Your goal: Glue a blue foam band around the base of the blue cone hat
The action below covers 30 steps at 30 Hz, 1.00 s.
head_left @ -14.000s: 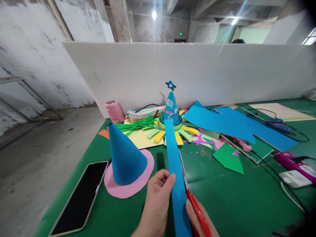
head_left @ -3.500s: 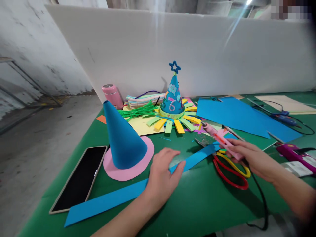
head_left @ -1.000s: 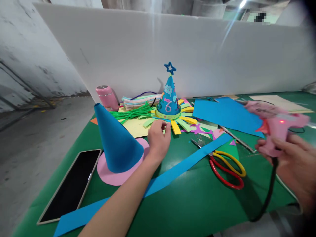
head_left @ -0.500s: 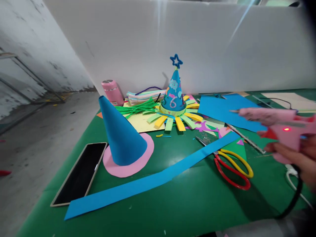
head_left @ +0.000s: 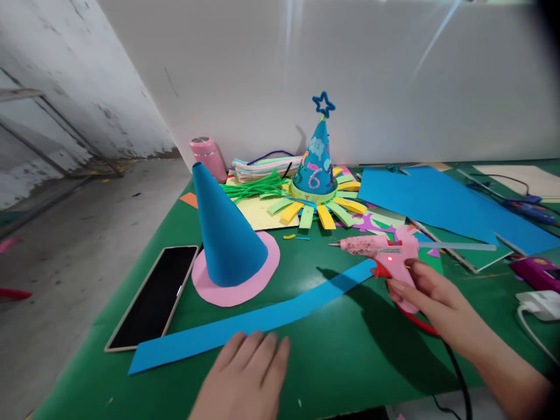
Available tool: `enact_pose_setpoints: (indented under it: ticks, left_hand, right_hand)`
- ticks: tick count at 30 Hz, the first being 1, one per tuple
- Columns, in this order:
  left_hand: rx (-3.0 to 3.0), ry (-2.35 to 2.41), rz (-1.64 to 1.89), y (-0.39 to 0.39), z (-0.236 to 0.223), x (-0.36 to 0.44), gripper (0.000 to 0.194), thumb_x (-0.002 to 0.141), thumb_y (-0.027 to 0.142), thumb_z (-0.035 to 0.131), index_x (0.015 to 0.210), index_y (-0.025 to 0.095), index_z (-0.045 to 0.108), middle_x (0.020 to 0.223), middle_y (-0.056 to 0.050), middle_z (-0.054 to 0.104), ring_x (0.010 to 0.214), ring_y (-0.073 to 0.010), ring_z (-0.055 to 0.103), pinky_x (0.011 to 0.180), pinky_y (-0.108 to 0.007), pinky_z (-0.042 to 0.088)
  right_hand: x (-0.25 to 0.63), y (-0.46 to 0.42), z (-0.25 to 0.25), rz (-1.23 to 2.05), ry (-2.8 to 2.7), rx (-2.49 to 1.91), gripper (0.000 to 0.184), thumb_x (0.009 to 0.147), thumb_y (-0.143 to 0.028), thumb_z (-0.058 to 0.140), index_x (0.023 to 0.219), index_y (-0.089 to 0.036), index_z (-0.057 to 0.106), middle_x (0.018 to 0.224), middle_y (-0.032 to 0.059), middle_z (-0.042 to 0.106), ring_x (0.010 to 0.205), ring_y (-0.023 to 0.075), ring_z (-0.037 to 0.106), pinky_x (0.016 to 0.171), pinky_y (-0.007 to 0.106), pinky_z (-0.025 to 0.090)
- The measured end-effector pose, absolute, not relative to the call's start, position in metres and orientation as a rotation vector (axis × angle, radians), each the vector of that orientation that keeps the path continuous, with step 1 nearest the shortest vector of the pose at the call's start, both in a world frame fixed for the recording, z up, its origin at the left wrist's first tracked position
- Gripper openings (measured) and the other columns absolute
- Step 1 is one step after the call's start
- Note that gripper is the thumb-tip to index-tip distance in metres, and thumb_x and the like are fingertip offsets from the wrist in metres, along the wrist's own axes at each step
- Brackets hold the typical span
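The green table [head_left: 350,373] carries everything, and the plain blue cone hat [head_left: 223,233] on its pink brim serves as the landmark. Just in front of the cone and to its right lies the long blue paper strip [head_left: 262,318], flat on the table. Its long axis runs on a slant, from the near left end by the phone [head_left: 153,297] up toward the far right, where it ends under the glue gun [head_left: 385,254].

The glue gun is pink with a red trigger and a small red light lit on its body. It sits well right of the cone, its long axis nearly level, nozzle pointing left toward the cone and a clear glue stick jutting out the back to the right. A black cord drops from its handle toward the near table edge. The right hand [head_left: 431,291] is wrapped closed around the handle.

The left hand [head_left: 247,376] lies flat, fingers spread together and empty, nearer than the cone, its fingertips at the strip's near edge.

Between the two hands the table is bare green down to its near edge. Beyond the cone stands a decorated hat [head_left: 317,169] topped by a blue star.
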State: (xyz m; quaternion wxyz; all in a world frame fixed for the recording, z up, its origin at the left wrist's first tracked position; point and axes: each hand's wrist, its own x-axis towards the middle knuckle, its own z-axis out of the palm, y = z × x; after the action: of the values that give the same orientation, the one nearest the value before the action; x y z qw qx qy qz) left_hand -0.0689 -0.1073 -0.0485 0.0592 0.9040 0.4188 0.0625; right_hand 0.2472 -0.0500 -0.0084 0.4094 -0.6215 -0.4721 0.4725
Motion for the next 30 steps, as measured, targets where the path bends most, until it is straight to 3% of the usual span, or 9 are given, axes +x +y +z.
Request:
enact_pose_setpoints:
  ticks: [3,6,10,14,18,22,25,30]
  left_hand:
    - [2.671,1.324,0.173,-0.069,-0.024,-0.012,0.046,0.085,0.037,0.035,0.126,0.018,0.043,0.129,-0.010,0.045,0.117,-0.0281,0.043,0.093,-0.046,0.036]
    - [2.591,1.212,0.097,-0.054,-0.028,0.017,0.066,0.083,0.055,0.027,0.133,0.011,0.030,0.140,-0.014,0.023,0.128,-0.0303,0.023,0.100,-0.055,0.021]
    - [2.588,1.011,0.059,-0.045,-0.045,0.020,0.074,0.081,0.062,0.021,0.135,0.012,0.023,0.142,-0.014,0.014,0.132,-0.0268,0.011,0.102,-0.058,0.005]
    - [2.637,0.865,0.118,-0.026,-0.052,0.026,0.072,0.081,0.062,0.021,0.136,0.015,0.020,0.143,-0.012,0.015,0.132,-0.0242,0.009,0.101,-0.057,-0.003]
    - [2.696,0.789,0.176,-0.014,-0.048,0.032,0.068,0.081,0.061,0.025,0.134,0.019,0.024,0.142,-0.010,0.022,0.132,-0.0261,0.012,0.100,-0.059,0.000]
    - [2.702,0.948,0.256,-0.025,-0.035,0.010,0.066,0.083,0.057,0.027,0.134,0.015,0.024,0.141,-0.012,0.025,0.130,-0.0257,0.019,0.102,-0.056,0.010]
    - [2.714,1.177,0.266,-0.041,-0.034,-0.021,0.048,0.085,0.047,0.034,0.119,0.015,0.048,0.133,-0.013,0.041,0.126,-0.0278,0.028,0.101,-0.051,0.022]
    - [2.893,1.134,0.152,-0.057,-0.049,-0.055,0.051,0.086,0.042,0.036,0.130,0.016,0.035,0.137,-0.011,0.035,0.125,-0.0272,0.031,0.098,-0.048,0.032]
  right_hand:
    - [0.245,-0.050,-0.013,1.164,-1.157,-1.538,0.026,0.068,-0.035,0.067,0.086,-0.021,0.055,0.064,-0.0009,0.058,0.061,0.0155,0.053,0.052,0.023,0.044]
    - [0.250,-0.052,-0.014,1.092,-1.135,-1.524,0.021,0.070,-0.035,0.065,0.081,-0.022,0.053,0.064,-0.0014,0.058,0.060,0.0139,0.052,0.052,0.022,0.042]
    - [0.261,-0.057,-0.015,1.028,-1.073,-1.520,0.016,0.073,-0.034,0.063,0.082,-0.024,0.053,0.070,-0.0021,0.061,0.067,0.0128,0.055,0.059,0.019,0.044]
    - [0.267,-0.062,-0.015,0.970,-1.054,-1.535,0.015,0.072,-0.033,0.065,0.082,-0.024,0.057,0.077,-0.0015,0.060,0.075,0.0138,0.056,0.065,0.018,0.045]
    - [0.265,-0.065,-0.014,0.909,-1.174,-1.554,0.016,0.072,-0.033,0.064,0.085,-0.022,0.063,0.084,0.0007,0.058,0.080,0.0141,0.056,0.070,0.017,0.046]
    - [0.259,-0.070,-0.014,0.935,-1.289,-1.612,0.024,0.075,-0.039,0.058,0.090,-0.020,0.063,0.082,0.0037,0.057,0.071,0.0155,0.056,0.060,0.021,0.049]
    - [0.248,-0.075,-0.016,1.024,-1.397,-1.635,0.027,0.078,-0.042,0.052,0.091,-0.020,0.061,0.076,0.0027,0.055,0.065,0.0147,0.054,0.053,0.022,0.047]
    - [0.224,-0.080,-0.024,1.198,-1.518,-1.631,0.026,0.083,-0.041,0.045,0.095,-0.021,0.056,0.071,0.0004,0.052,0.064,0.0144,0.051,0.055,0.023,0.045]
